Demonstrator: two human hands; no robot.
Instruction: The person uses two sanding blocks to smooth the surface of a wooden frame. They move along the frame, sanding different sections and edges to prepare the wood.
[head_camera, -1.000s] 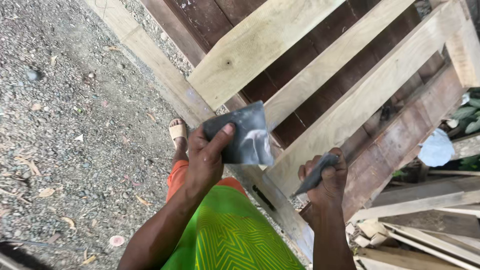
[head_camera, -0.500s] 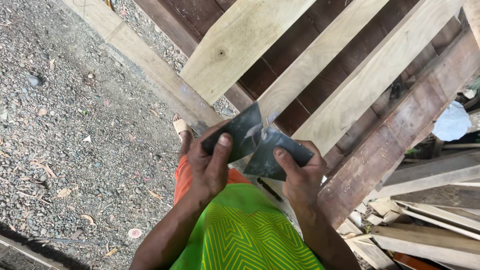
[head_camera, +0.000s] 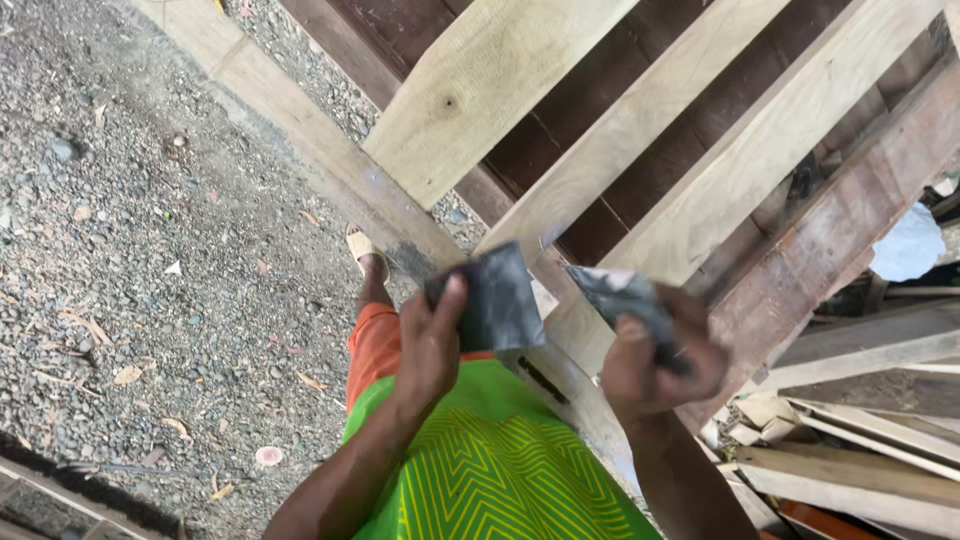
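My left hand (head_camera: 428, 345) grips a dark grey sheet of sandpaper (head_camera: 495, 298), thumb pressed on its face, held in front of my green shirt. My right hand (head_camera: 655, 355) is closed around a second dark grey piece of sandpaper (head_camera: 618, 292), with its end sticking up and left out of the fist. The two pieces are apart, with a small gap between them. Both hands hover just in front of a wooden frame of pale planks (head_camera: 640, 120) that runs diagonally across the view.
Gravel ground (head_camera: 150, 250) with dry leaves lies to the left. My sandalled foot (head_camera: 365, 250) stands beside the frame's bottom beam (head_camera: 300, 130). Loose planks and offcuts (head_camera: 850, 420) pile at the right, with a white bag (head_camera: 908, 245) behind the frame.
A second ago the hands were apart, each with a grey piece. They came together half a second ago, then separated again; the right hand now clenches its piece.
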